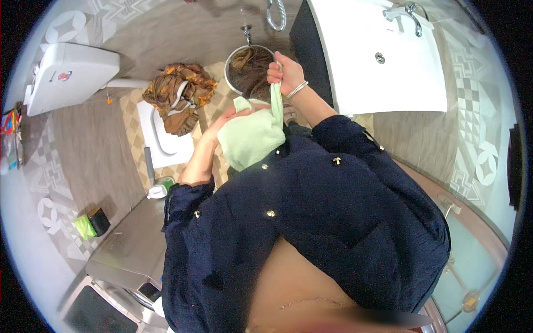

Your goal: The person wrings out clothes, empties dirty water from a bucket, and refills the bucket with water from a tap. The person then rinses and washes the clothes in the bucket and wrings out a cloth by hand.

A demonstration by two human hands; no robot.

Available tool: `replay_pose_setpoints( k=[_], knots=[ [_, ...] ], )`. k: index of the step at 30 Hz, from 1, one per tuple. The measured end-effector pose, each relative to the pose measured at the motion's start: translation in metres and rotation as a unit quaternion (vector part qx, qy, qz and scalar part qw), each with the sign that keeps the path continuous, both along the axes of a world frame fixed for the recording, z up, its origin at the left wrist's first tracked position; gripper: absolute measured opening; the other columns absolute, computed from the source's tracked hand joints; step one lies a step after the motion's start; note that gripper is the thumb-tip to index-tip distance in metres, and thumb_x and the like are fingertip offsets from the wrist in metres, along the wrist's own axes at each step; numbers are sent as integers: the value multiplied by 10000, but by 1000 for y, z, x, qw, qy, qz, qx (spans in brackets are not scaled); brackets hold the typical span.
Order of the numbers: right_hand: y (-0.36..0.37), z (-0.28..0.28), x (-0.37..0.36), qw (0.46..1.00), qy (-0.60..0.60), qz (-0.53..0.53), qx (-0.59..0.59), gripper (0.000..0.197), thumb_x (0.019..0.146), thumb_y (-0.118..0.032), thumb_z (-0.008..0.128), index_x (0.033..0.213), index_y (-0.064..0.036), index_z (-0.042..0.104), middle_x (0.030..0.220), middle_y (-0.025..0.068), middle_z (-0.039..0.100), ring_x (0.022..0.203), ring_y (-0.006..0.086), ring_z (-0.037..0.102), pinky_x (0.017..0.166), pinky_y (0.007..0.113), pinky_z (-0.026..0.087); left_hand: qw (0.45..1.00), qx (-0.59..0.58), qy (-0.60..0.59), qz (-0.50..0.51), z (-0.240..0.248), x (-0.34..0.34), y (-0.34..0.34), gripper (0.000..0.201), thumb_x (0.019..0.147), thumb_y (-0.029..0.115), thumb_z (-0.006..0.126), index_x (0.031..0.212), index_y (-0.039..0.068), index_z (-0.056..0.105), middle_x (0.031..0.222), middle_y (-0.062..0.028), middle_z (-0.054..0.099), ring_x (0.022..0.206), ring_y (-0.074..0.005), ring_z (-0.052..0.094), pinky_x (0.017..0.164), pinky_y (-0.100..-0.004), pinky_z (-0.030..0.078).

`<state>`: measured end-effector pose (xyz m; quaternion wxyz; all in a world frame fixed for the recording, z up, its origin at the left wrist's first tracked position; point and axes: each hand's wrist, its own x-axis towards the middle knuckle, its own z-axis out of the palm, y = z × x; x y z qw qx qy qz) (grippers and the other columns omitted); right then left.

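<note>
A light green cloth [252, 140] hangs in front of my body, held up between both hands. My right hand [287, 73] is closed on a narrow, stretched end of it, beside the rim of a round bucket [227, 76]. Lower and to the left, my left hand [225, 117] grips the cloth's upper edge; its fingertips are partly covered by the fabric. Brown, wet-looking fabric [250, 65] fills the bucket. Left of it, a heap of brown and orange patterned cloth [180, 94] with a pale band lies over the far end of a white squat toilet [150, 130].
A white washbasin [361, 66] with a chrome tap [408, 19] stands close at the right. A white cistern [75, 77] is on the left wall. A dark-handled brush [149, 164] stands near the toilet. At lower left is a washing machine [119, 250].
</note>
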<state>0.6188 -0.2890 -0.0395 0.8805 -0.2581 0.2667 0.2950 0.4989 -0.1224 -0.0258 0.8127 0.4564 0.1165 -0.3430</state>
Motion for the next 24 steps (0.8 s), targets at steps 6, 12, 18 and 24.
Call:
replay_pose_setpoints(
  k=[6, 12, 18, 24],
  knots=[
    [-33, -30, 9, 990, 43, -101, -89, 168, 871, -150, 444, 748, -108, 336, 580, 11, 334, 407, 87, 270, 355, 245, 218, 989, 135, -2, 67, -1, -10, 1, 263, 840, 191, 554, 1041, 23, 542, 904, -53, 607, 777, -124, 584, 667, -232, 470],
    [-19, -39, 19, 982, 10, -93, -164, 163, 861, -142, 447, 728, -122, 354, 564, -1, 325, 396, 89, 269, 340, 247, 207, 989, 76, 86, 96, -2, -9, -1, 274, 825, 205, 573, 1033, 29, 543, 905, -56, 603, 770, -124, 583, 649, -244, 470],
    [71, 38, -32, 699, -624, 68, -343, 188, 821, -164, 536, 714, -22, 475, 556, 90, 472, 544, 213, 524, 507, 339, 410, 925, 188, -325, 48, -83, -16, 11, 249, 864, 258, 501, 980, 41, 534, 873, -47, 587, 747, -126, 573, 644, -249, 461],
    [65, 33, -57, 552, -742, 238, -296, 233, 841, -243, 497, 742, -33, 471, 636, 150, 502, 601, 339, 522, 530, 379, 416, 936, 84, -121, 321, -47, -15, 2, 239, 882, 279, 448, 920, 57, 528, 810, -34, 562, 708, -129, 554, 620, -252, 452]
  ],
)
